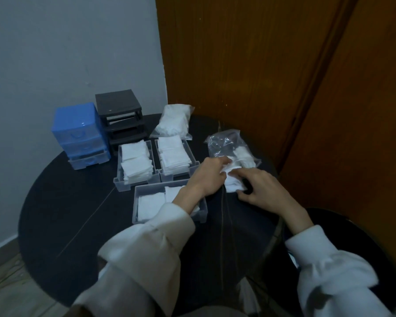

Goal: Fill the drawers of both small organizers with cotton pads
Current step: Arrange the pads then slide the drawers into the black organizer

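A: So, pads (234,177) status?

B: Small stack on table (78,213), at mouth of open bag (232,147). Both hands on it: left hand (209,177) pinching top edge, right hand (261,191) curled round near side.

A: Drawers?

B: Two back drawers (137,165) look full, front drawer (169,203) approx half. All 3 out of black organizer (121,115), still empty. Blue organizer (81,136) drawers in, contents unclear. Full bag (174,121) behind, untouched.

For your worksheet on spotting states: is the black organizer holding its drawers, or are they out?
Out: the black organizer shows open slots.
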